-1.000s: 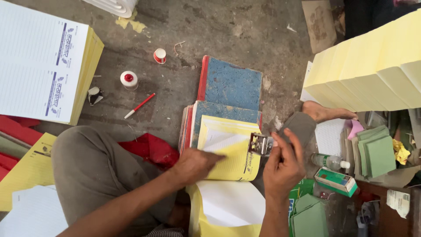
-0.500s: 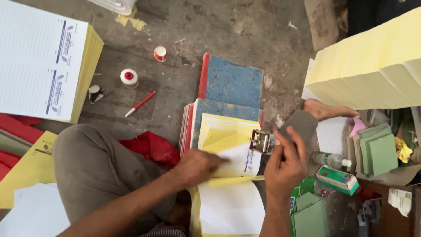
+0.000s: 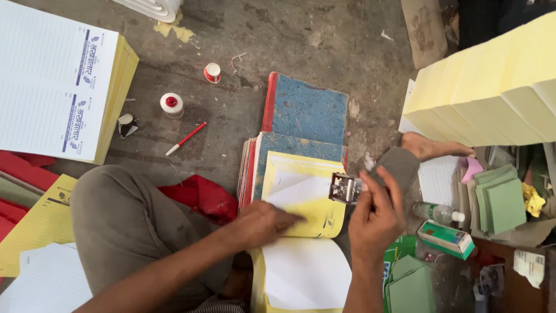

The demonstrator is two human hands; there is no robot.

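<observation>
My left hand (image 3: 265, 223) lies flat on a yellow pad (image 3: 304, 197) of lined sheets, fingers pressing the lower part of the top white sheet. My right hand (image 3: 375, 215) grips a small metal numbering stamp (image 3: 345, 188) at the pad's right edge. The pad rests on a stack of blue-covered books (image 3: 304, 122) with red spines. Below it lies another pad with a blank white sheet (image 3: 304, 272) turned over.
A thick stack of printed lined forms (image 3: 55, 81) stands at the left. Two small bottles (image 3: 172, 104) (image 3: 212, 72) and a red pen (image 3: 185, 138) lie on the floor. Tall yellow paper stacks (image 3: 492, 93) stand right, with green card pieces (image 3: 501, 200), a plastic bottle (image 3: 437, 211) and a green box (image 3: 447, 239).
A white sheet has been turned down over the yellow page. My left hand has slid right onto the pad. The stamp stays at the right edge.
</observation>
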